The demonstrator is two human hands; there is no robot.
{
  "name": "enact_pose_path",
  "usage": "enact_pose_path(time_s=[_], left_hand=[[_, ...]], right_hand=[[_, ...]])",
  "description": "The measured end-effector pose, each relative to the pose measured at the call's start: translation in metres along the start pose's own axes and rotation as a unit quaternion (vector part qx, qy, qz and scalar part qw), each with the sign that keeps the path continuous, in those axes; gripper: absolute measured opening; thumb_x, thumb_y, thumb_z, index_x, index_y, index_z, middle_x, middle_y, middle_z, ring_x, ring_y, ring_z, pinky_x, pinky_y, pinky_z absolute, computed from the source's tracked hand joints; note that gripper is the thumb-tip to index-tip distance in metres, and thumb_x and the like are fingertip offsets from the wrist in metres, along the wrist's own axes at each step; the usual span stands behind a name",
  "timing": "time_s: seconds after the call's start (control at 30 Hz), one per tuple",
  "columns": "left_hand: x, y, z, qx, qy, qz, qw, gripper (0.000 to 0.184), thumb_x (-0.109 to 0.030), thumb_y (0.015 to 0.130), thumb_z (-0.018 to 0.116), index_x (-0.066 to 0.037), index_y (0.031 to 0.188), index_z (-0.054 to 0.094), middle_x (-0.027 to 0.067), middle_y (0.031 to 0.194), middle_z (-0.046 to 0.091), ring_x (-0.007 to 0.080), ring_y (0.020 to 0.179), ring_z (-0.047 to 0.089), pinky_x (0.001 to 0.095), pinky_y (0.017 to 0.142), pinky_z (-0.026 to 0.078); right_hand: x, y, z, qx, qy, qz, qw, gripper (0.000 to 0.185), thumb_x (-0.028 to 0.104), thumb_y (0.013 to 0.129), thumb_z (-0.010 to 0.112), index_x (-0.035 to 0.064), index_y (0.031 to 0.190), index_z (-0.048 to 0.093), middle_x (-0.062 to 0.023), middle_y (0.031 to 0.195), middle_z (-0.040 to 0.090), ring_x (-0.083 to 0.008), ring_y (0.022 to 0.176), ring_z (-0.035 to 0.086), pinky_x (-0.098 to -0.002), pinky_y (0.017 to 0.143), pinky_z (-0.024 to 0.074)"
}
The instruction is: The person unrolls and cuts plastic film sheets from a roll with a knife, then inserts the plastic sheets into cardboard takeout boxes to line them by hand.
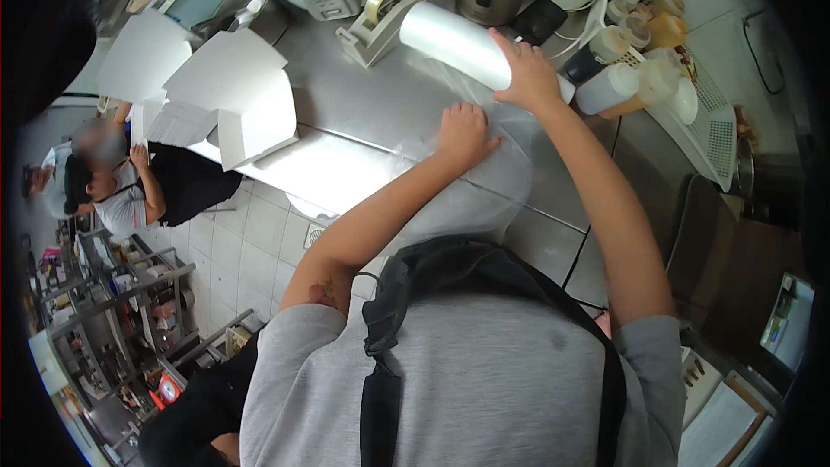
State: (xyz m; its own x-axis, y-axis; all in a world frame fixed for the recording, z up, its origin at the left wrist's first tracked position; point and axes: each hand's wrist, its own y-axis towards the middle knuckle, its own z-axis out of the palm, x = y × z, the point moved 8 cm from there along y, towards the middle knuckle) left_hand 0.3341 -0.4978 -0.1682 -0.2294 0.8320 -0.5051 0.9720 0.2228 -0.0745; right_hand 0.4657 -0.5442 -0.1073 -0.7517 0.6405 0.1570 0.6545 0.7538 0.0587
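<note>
I read the worktop as a steel counter (346,95): flat, smooth, reflective, crossed by straight seams. Clear plastic film (501,186), thin, limp and creased, spreads over it toward the torso. To the left I register a white carton (259,117) of stiff, matte board with angular raised flaps. The white roll (445,39) is a glossy, smooth, even-sided cylinder, set diagonally at the far side of the counter, between the wedge-shaped tape dispenser (372,43) and the rounded plastic bottles (609,86). Right hand (529,76): fingers and thumb clamped across the roll, toward its right end. Left hand (469,134): fingers curled, close together, at the film; I cannot tell whether they pinch it.
</note>
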Motion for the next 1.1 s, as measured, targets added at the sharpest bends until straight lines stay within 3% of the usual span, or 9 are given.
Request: enact_pose_path(time_s=[0.13,0.23,0.33,0.53,0.63,0.77,0.83,1.03,1.1], left_hand=[[0.014,0.018,0.047,0.007,-0.165,-0.116,0.979,0.050,-0.040,0.083,0.071,0.000,0.109,0.057,0.0140,0.095,0.064,0.0242,0.076,0.061,0.0340,0.068,0.050],[0.047,0.021,0.102,0.078,-0.446,-0.257,0.853,0.047,-0.036,0.085,0.071,0.001,0.110,0.055,0.0080,0.086,0.063,0.0150,0.073,0.058,0.0290,0.061,0.048],[0.039,-0.001,0.075,0.024,-0.520,-0.286,0.805,0.039,-0.034,0.086,0.069,-0.001,0.104,0.058,0.0027,0.081,0.060,0.0087,0.067,0.054,0.0268,0.053,0.042],[0.015,-0.022,0.042,0.061,-0.556,-0.271,0.783,0.028,-0.030,0.092,0.063,-0.003,0.100,0.062,-0.0005,0.078,0.057,0.0075,0.062,0.050,0.0269,0.050,0.038],[0.012,-0.023,0.052,-0.008,-0.577,-0.277,0.768,0.026,-0.026,0.097,0.056,-0.003,0.099,0.066,-0.0024,0.073,0.055,0.0067,0.060,0.047,0.0253,0.048,0.035],[-0.006,-0.019,0.074,0.047,-0.551,-0.159,0.818,0.030,-0.021,0.101,0.045,-0.004,0.103,0.070,-0.0045,0.067,0.053,0.0048,0.058,0.042,0.0243,0.049,0.034],[-0.020,-0.041,0.082,0.148,-0.504,-0.177,0.832,0.032,-0.020,0.103,0.042,-0.004,0.108,0.070,-0.0044,0.067,0.054,0.0043,0.060,0.043,0.0237,0.053,0.036],[-0.040,-0.066,0.070,0.189,-0.514,-0.090,0.832,0.031,-0.022,0.103,0.045,-0.005,0.105,0.071,0.0006,0.079,0.064,0.0046,0.072,0.052,0.0230,0.068,0.044],[-0.070,-0.090,0.068,0.218,-0.509,0.071,0.830,0.030,-0.023,0.102,0.047,-0.005,0.105,0.071,0.0018,0.085,0.066,0.0055,0.076,0.054,0.0234,0.071,0.045]], right_hand=[[-0.003,-0.001,-0.003,-0.028,0.034,0.003,0.999,0.113,0.026,0.052,0.085,0.0314,0.149,0.028,-0.0204,0.118,0.056,-0.0392,0.109,0.056,-0.0442,0.092,0.0492],[-0.003,-0.001,-0.007,-0.064,0.039,0.004,0.997,0.110,0.023,0.051,0.084,0.0317,0.148,0.031,-0.0189,0.112,0.056,-0.0389,0.100,0.058,-0.0440,0.090,0.0499],[-0.005,0.000,-0.006,-0.066,0.028,0.010,0.997,0.109,0.022,0.051,0.084,0.0320,0.147,0.032,-0.0173,0.112,0.057,-0.0381,0.099,0.058,-0.0431,0.089,0.0507],[-0.003,0.001,-0.005,-0.074,0.015,0.024,0.997,0.108,0.021,0.051,0.084,0.0331,0.145,0.034,-0.0144,0.112,0.057,-0.0370,0.097,0.058,-0.0422,0.087,0.0519],[-0.002,0.001,-0.005,-0.068,0.022,0.031,0.997,0.107,0.021,0.051,0.084,0.0335,0.145,0.034,-0.0144,0.113,0.058,-0.0375,0.097,0.058,-0.0421,0.087,0.0519],[-0.001,0.002,-0.002,-0.068,0.003,0.047,0.997,0.108,0.021,0.051,0.085,0.0338,0.145,0.034,-0.0145,0.115,0.058,-0.0384,0.097,0.058,-0.0418,0.086,0.0522],[0.000,0.002,-0.004,-0.074,-0.010,0.055,0.996,0.109,0.021,0.050,0.085,0.0339,0.145,0.034,-0.0145,0.116,0.058,-0.0390,0.096,0.058,-0.0418,0.086,0.0523],[0.002,-0.001,-0.006,-0.066,-0.008,0.060,0.996,0.109,0.020,0.050,0.085,0.0337,0.145,0.034,-0.0137,0.116,0.058,-0.0392,0.096,0.057,-0.0416,0.087,0.0516],[0.002,0.002,-0.007,-0.059,-0.017,0.068,0.996,0.109,0.021,0.050,0.086,0.0338,0.145,0.034,-0.0132,0.116,0.058,-0.0390,0.097,0.056,-0.0413,0.089,0.0506]])
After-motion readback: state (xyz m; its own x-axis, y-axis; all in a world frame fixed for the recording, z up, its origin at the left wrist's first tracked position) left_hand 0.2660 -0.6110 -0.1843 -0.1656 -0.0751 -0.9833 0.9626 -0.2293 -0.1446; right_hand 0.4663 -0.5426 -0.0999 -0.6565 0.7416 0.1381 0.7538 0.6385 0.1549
